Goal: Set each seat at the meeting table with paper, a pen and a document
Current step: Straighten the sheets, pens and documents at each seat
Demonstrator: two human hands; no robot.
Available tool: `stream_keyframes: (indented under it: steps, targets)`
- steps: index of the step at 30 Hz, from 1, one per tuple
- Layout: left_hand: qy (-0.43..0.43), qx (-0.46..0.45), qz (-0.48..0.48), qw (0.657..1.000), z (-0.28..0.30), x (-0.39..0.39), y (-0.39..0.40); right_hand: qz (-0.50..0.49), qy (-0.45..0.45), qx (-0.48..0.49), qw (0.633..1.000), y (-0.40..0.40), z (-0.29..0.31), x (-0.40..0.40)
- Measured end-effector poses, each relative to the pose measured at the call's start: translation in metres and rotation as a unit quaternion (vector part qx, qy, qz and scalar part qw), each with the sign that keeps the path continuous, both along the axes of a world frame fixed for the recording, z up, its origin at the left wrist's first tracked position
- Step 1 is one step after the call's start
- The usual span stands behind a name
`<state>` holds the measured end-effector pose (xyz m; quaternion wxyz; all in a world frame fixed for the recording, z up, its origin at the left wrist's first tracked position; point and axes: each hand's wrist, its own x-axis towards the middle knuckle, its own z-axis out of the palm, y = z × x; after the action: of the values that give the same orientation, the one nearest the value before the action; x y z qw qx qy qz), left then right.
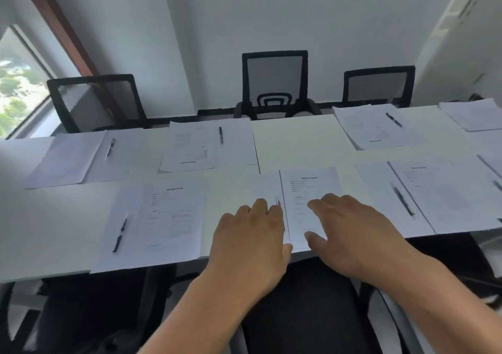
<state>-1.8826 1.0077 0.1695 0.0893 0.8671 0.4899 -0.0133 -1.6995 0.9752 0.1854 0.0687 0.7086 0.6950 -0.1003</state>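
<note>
The left hand (251, 234) lies flat over a pen (279, 209), its grip spread. The right hand (350, 231) presses the document (309, 188) onto the table (40, 218), fingers spread.

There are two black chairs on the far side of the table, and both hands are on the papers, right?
Not quite. The head view shows three black chairs on the far side of the table, not two. The rest holds: the left hand and right hand both rest on the papers.
</note>
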Motion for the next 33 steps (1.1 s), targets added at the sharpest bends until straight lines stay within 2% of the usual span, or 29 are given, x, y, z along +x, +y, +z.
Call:
stream_keyframes:
  steps: [5, 21, 33]
  targets:
    - [-0.007, -0.007, -0.016, 1.000, -0.022, 0.007, 0.028, -0.010, 0.003, -0.006, 1.000, 0.027, -0.020, 0.006]
    - [0.067, -0.029, -0.034, 0.997, -0.109, 0.053, 0.079, -0.004, 0.012, -0.076, 0.997, 0.075, -0.118, 0.063]
    - [0.063, -0.064, -0.063, 0.994, -0.205, 0.064, 0.160, 0.010, 0.047, -0.127, 0.991, 0.151, -0.208, 0.088]
